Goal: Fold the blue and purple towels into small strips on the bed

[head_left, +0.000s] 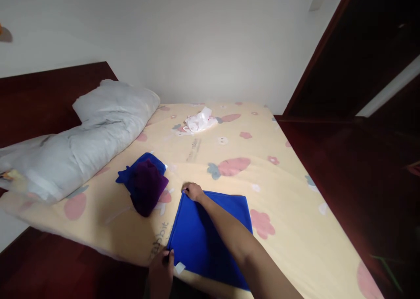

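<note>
Closest to you, your left hand (161,272) pinches the near left corner of the blue cloth (200,240), just beside a small white tag (180,268). The blue cloth lies flat and folded at the near edge of the flowered bedsheet (288,211). Your right arm crosses over it, and your right hand (193,192) grips the far left corner with its fingers curled shut. Just left of that hand, a purple cloth (146,189) sits bunched on another blue piece (147,158). Farther back, a grey pillow (85,137) lies at the left, and a crumpled white plastic bag (198,121) rests near the wall (197,41).
</note>
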{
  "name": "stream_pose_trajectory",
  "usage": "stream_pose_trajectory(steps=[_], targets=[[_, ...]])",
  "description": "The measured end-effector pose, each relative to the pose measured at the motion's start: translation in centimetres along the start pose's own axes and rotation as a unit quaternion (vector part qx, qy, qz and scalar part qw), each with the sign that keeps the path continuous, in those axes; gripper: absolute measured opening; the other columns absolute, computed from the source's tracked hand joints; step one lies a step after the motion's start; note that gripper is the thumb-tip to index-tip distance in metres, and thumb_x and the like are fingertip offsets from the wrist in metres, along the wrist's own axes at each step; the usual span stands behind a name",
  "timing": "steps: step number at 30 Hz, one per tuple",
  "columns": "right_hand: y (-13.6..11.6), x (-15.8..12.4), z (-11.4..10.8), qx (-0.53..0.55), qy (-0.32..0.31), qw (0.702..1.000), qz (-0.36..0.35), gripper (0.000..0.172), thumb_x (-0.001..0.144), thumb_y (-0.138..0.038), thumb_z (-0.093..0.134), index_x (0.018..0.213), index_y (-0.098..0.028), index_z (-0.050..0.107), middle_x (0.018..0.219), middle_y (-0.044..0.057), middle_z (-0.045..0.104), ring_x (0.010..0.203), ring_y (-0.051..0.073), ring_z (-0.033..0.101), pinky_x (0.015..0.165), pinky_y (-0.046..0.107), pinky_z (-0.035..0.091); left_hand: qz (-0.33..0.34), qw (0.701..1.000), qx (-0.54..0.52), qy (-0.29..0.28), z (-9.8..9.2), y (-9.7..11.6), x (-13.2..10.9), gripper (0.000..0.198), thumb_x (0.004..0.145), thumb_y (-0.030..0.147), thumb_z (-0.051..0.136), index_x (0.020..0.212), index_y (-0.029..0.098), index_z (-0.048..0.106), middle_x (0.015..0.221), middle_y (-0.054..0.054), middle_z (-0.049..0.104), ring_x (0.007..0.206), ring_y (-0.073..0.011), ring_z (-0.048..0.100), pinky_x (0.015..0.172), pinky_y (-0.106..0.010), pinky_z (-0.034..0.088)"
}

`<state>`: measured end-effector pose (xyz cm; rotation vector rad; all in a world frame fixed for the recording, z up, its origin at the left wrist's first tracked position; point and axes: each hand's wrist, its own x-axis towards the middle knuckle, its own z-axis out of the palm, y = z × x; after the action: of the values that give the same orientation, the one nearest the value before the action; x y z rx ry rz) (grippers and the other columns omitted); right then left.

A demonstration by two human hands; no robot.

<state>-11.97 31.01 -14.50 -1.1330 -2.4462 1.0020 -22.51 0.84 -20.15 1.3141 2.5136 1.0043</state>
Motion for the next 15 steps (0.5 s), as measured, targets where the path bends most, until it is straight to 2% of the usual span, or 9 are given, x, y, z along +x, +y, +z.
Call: stream_pose_trajectory(steps=[4,7,9,11,13,15], targets=[[-0.5,-0.2,-1.1,0.058,0.005,0.998,-0.002,0.017,0.084,-0.016,0.063,0.087,-0.026,0.076,0.097,0.000,0.076,0.098,0.023,0.068,0.087,0.032,0.050,-0.080,0.996,-0.030,-0.018,-0.9,0.2,-0.2,0.040,0.076,0.063,0.052,0.076,0.026,0.069,0.081,-0.006,0.076,0.080,-0.0284,0.072,0.078,-0.040,0.057],[-0.4,-1.5,-4.2,0.103,0.037,0.994,-0.020,0.020,0.091,-0.028,0.058,0.098,-0.024,0.077,0.101,0.001,0.076,0.095,0.022,0.069,0.085,0.031,0.052,-0.104,0.993,-0.053,-0.019,-3.0,1.5,0.0,0.042,0.077,0.063,0.050,0.083,0.027,0.070,0.088,-0.004,0.077,0.084,-0.0276,0.073,0.074,-0.037,0.058],[-0.1,-3.5,-7.6,0.137,0.072,0.987,-0.032,0.029,0.094,-0.040,0.055,0.105,-0.021,0.075,0.103,0.004,0.076,0.092,0.022,0.069,0.083,0.033,0.054,-0.083,0.993,-0.081,-0.021,-4.9,3.2,0.3,0.044,0.077,0.065,0.051,0.087,0.027,0.070,0.093,-0.003,0.077,0.089,-0.0273,0.072,0.078,-0.037,0.058],[0.2,-6.6,-12.0,0.199,0.119,0.971,-0.058,0.037,0.091,-0.049,0.059,0.105,-0.019,0.076,0.101,0.007,0.076,0.089,0.022,0.068,0.082,0.034,0.054,-0.044,0.993,-0.113,-0.012,-6.9,5.6,0.7,0.048,0.076,0.068,0.053,0.091,0.026,0.070,0.096,-0.004,0.076,0.095,-0.0275,0.071,0.084,-0.038,0.058],[0.0,-11.0,-16.7,0.266,0.166,0.944,-0.102,0.040,0.085,-0.054,0.067,0.101,-0.019,0.077,0.100,0.007,0.075,0.090,0.022,0.068,0.083,0.035,0.054,-0.006,0.991,-0.131,0.008,-8.8,8.3,1.2,0.051,0.074,0.072,0.054,0.090,0.026,0.069,0.097,-0.004,0.076,0.097,-0.0282,0.070,0.088,-0.040,0.058],[-0.8,-16.5,-21.2,0.284,0.204,0.927,-0.136,0.036,0.082,-0.053,0.071,0.098,-0.021,0.078,0.103,0.007,0.074,0.095,0.022,0.067,0.087,0.035,0.053,0.021,0.989,-0.144,0.024,-10.6,11.1,1.6,0.051,0.071,0.074,0.056,0.087,0.027,0.069,0.097,-0.003,0.076,0.095,-0.0287,0.070,0.088,-0.041,0.058]])
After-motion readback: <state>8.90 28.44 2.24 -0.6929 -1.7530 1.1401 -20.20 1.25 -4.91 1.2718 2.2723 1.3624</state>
